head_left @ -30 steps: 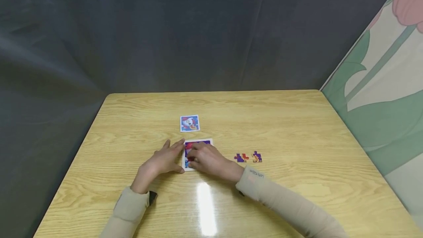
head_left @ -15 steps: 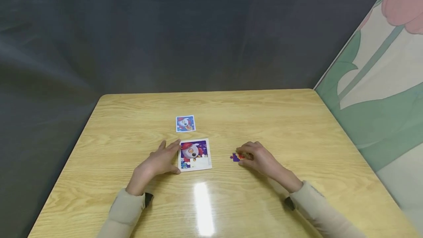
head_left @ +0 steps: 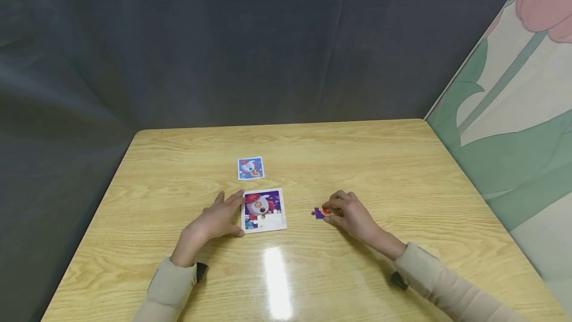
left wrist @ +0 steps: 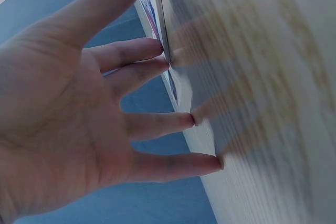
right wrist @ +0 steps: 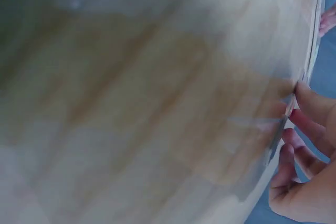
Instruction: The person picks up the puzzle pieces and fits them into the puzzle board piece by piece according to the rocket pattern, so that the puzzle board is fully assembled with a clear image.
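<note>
A square jigsaw tray [head_left: 277,221] with a white border lies on the table in the head view, its dog picture partly filled and its lower right part bare white. My left hand [head_left: 213,221] rests at the tray's left edge, fingers spread and fairly straight; in the left wrist view its fingertips [left wrist: 160,46] touch the tray's side and the table. Right of the tray, my right hand [head_left: 355,216] pinches a purple and red puzzle piece [head_left: 319,213] between thumb and forefinger, low at the tabletop. The hand hides whatever lies beneath it.
Behind the tray lies a small square picture card [head_left: 251,168] showing the same dog. The wooden table [head_left: 380,158] meets a dark curtain [head_left: 268,48] at the back and left. A flower-patterned cloth [head_left: 527,153] hangs on the right.
My right hand has gone from over the tray to the loose puzzle pieces on the right, uncovering the picture. Its fingers then shift slightly over the piece. My left hand stays at the tray.
</note>
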`<state>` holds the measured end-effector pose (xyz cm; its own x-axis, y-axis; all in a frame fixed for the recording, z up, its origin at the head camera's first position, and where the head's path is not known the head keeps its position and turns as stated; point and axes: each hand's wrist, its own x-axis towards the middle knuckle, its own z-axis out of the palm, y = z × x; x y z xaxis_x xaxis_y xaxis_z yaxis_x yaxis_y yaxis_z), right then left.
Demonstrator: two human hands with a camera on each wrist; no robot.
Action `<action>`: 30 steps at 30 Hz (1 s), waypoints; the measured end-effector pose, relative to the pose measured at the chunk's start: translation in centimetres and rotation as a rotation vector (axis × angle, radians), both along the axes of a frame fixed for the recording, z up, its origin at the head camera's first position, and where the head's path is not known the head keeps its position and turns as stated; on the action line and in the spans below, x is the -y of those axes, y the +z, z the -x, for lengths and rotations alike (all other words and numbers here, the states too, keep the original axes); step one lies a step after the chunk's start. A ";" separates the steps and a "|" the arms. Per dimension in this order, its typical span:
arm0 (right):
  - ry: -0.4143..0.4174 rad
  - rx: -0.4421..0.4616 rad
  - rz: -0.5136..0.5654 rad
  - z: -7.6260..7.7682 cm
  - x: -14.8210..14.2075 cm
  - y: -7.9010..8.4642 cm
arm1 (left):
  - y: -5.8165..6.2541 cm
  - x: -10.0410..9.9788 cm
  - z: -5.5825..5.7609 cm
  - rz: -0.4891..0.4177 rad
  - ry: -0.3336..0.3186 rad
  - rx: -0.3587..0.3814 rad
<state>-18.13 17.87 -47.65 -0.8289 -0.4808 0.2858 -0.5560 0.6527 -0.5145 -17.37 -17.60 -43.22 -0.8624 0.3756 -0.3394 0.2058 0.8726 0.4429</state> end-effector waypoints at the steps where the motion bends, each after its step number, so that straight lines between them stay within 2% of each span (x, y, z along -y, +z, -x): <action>1: 0.002 -0.008 0.004 0.0 0.0 -0.1 | 0.0 0.0 0.0 -0.001 0.000 -0.001; 10: 0.039 -0.012 -0.030 0.3 -0.2 -0.1 | 0.1 0.1 0.0 -0.011 0.007 0.002; 18: 0.095 -0.128 -0.048 0.6 0.7 0.5 | 0.0 -0.1 -0.2 -0.017 0.000 -0.004; 25: 0.122 -0.141 -0.029 0.8 1.9 0.8 | -0.1 -0.3 -0.1 -0.021 0.003 0.001; 30: 0.214 -0.200 0.030 0.9 3.4 1.0 | -0.1 -0.2 -0.1 -0.010 0.005 -0.008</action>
